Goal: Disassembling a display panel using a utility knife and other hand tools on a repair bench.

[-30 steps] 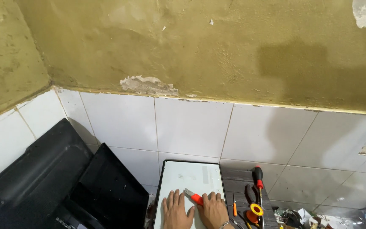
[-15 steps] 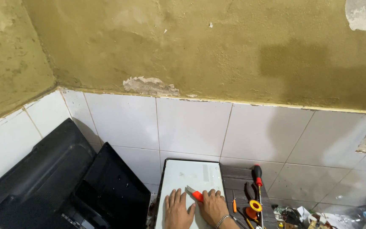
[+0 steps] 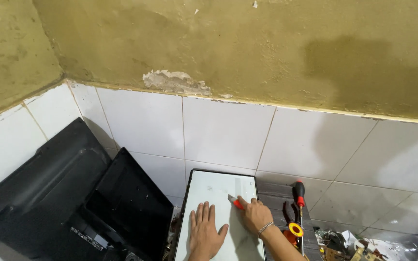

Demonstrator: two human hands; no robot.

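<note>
Small red-handled cutter [image 3: 234,201] sits in right hand [image 3: 255,216], fingers closed round it, blade tip on flat white rectangular panel [image 3: 214,191]. Left hand [image 3: 204,234] beside it, spread flat, prob. steadying panel. Red-black screwdriver [image 3: 299,193] just right.

hands [image 3: 228,224]: bare | right wrist: silver chain bracelet [image 3: 265,228] | sleeves: none

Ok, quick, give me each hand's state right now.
Left hand: open, flat on the white panel, holding nothing.
Right hand: closed on a red-handled knife, blade on the panel.
</note>
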